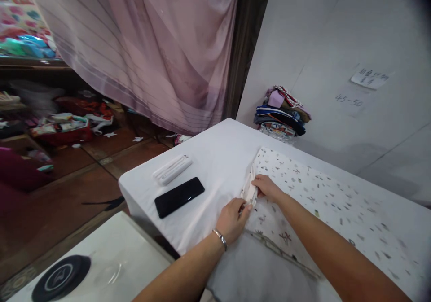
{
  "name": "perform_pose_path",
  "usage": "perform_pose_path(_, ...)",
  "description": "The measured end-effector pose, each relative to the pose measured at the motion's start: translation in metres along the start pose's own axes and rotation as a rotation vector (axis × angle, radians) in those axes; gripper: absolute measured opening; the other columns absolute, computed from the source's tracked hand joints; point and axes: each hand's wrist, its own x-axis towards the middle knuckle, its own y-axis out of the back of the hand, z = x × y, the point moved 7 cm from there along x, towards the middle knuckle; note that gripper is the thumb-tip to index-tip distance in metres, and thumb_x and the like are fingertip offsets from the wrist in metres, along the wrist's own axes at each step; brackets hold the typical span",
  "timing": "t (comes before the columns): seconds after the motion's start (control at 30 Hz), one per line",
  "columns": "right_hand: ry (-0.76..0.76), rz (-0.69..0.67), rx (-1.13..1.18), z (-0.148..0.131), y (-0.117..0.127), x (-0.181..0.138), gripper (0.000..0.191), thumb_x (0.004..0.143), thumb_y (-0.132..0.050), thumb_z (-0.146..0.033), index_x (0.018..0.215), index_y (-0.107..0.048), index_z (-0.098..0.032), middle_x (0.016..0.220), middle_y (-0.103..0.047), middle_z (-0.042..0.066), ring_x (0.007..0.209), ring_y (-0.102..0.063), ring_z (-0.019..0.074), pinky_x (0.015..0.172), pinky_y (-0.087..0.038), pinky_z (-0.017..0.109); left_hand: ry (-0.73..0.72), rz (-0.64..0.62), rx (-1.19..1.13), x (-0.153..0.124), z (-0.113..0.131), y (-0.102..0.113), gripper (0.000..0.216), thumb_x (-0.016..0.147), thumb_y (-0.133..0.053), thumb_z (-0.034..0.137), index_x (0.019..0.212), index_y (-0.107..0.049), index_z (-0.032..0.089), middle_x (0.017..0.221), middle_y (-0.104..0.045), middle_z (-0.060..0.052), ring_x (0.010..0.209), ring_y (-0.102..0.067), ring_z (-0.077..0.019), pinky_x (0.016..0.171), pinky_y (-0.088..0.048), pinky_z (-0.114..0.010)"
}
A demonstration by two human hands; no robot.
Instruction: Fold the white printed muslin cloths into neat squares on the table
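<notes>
A white cloth with a small printed pattern [323,199] lies spread on the white-covered table [215,154]. Its left edge is gathered into narrow folds [249,186]. My left hand [232,219], with a bracelet on the wrist, pinches the lower end of those folds. My right hand [267,186] presses fingers closed on the folded edge a little higher up. Both hands touch the cloth close together.
A black phone [179,196] and a white slim case [173,169] lie left of my hands. A pile of folded clothes [282,112] sits at the table's far end by the wall. A pink curtain [161,46] hangs behind. A round black disc [61,277] rests on a white surface near me.
</notes>
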Motion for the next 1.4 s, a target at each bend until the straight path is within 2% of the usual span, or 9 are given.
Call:
perform_pose_path(0.17, 0.008, -0.006, 0.179, 0.009, 0.017, -0.016, 0.008, 0.073, -0.048, -0.024, 0.073, -0.042, -0.019, 0.048, -0.043, -0.007, 0.039, -0.043, 0.0072, 0.035, -0.035, 0.017, 0.188, 0.024, 0.000, 0.013, -0.017, 0.016, 0.027, 0.083, -0.043, 0.035, 0.095, -0.061, 0.020, 0.089, -0.065, -0.003, 0.075, -0.058, -0.0142, 0.071, -0.043, -0.025)
perform_pose_path(0.3, 0.009, -0.008, 0.232, 0.007, 0.021, -0.017, 0.008, 0.070, -0.050, -0.024, 0.073, -0.044, -0.019, 0.048, -0.045, -0.006, 0.039, -0.045, 0.0083, 0.033, -0.035, 0.017, 0.226, -0.119, 0.181, 0.044, -0.016, 0.022, 0.028, 0.082, -0.044, 0.038, 0.095, -0.064, 0.022, 0.093, -0.067, -0.003, 0.083, -0.061, -0.0169, 0.074, -0.044, -0.027)
perform_pose_path(0.4, 0.001, -0.008, 0.244, 0.005, 0.019, -0.016, 0.008, 0.069, -0.051, -0.023, 0.073, -0.045, -0.018, 0.046, -0.044, -0.007, 0.038, -0.044, 0.0082, 0.032, -0.033, 0.016, 0.233, -0.177, 0.349, 0.074, -0.010, 0.012, 0.030, 0.079, -0.047, 0.032, 0.100, -0.063, 0.018, 0.101, -0.066, -0.010, 0.094, -0.060, -0.0216, 0.080, -0.045, -0.030)
perform_pose_path(0.57, -0.010, -0.001, 0.246, 0.002, 0.015, -0.016, 0.009, 0.069, -0.050, -0.022, 0.077, -0.047, -0.018, 0.046, -0.047, -0.006, 0.038, -0.044, 0.0080, 0.033, -0.032, 0.016, 0.279, -0.210, 0.391, 0.106, -0.005, -0.020, 0.034, 0.075, -0.051, 0.026, 0.105, -0.059, 0.011, 0.105, -0.063, -0.017, 0.096, -0.061, -0.0249, 0.077, -0.047, -0.031)
perform_pose_path(0.77, -0.003, 0.012, 0.261, 0.003, 0.006, -0.015, 0.023, 0.070, -0.049, -0.021, 0.093, -0.051, -0.018, 0.046, -0.049, -0.006, 0.038, -0.045, 0.0104, 0.033, -0.033, 0.018, 0.334, -0.289, 0.397, 0.111, -0.010, -0.019, 0.024, 0.073, -0.052, 0.026, 0.091, -0.064, 0.015, 0.095, -0.067, -0.014, 0.085, -0.064, -0.0245, 0.068, -0.049, -0.030)
perform_pose_path(0.93, 0.012, 0.032, 0.284, 0.001, -0.001, -0.011, 0.032, 0.070, -0.048, -0.022, 0.101, -0.050, -0.018, 0.048, -0.049, -0.006, 0.039, -0.047, 0.0115, 0.033, -0.036, 0.019, 0.286, -0.223, 0.415, 0.110, -0.007, -0.014, 0.028, 0.076, -0.047, 0.026, 0.098, -0.060, 0.016, 0.102, -0.065, -0.015, 0.097, -0.061, -0.0271, 0.079, -0.047, -0.036)
perform_pose_path(1.1, 0.014, 0.034, 0.261, -0.004, 0.008, -0.017, 0.033, 0.070, -0.048, -0.022, 0.103, -0.050, -0.018, 0.048, -0.049, -0.006, 0.040, -0.048, 0.0124, 0.034, -0.038, 0.020, 0.272, -0.199, 0.353, 0.112, -0.010, -0.016, 0.024, 0.075, -0.048, 0.027, 0.094, -0.059, 0.016, 0.097, -0.065, -0.013, 0.093, -0.061, -0.0247, 0.076, -0.046, -0.032)
perform_pose_path(1.27, -0.012, 0.038, 0.135, -0.004, 0.008, -0.016, 0.037, 0.072, -0.047, -0.021, 0.108, -0.048, -0.018, 0.047, -0.051, -0.005, 0.038, -0.048, 0.0119, 0.034, -0.039, 0.020, 0.316, -0.103, 0.133, 0.120, -0.029, -0.013, 0.025, 0.070, -0.055, 0.021, 0.094, -0.057, 0.017, 0.088, -0.066, -0.007, 0.082, -0.061, -0.0195, 0.070, -0.044, -0.027)
perform_pose_path(1.4, -0.041, 0.007, 0.076, -0.003, -0.008, -0.010, 0.040, 0.074, -0.050, -0.022, 0.113, -0.045, -0.015, 0.046, -0.053, -0.003, 0.037, -0.051, 0.0139, 0.034, -0.040, 0.021, 0.355, -0.080, -0.012, 0.123, -0.042, -0.018, 0.025, 0.077, -0.050, 0.023, 0.101, -0.055, 0.017, 0.084, -0.066, -0.004, 0.072, -0.061, -0.0142, 0.064, -0.043, -0.023)
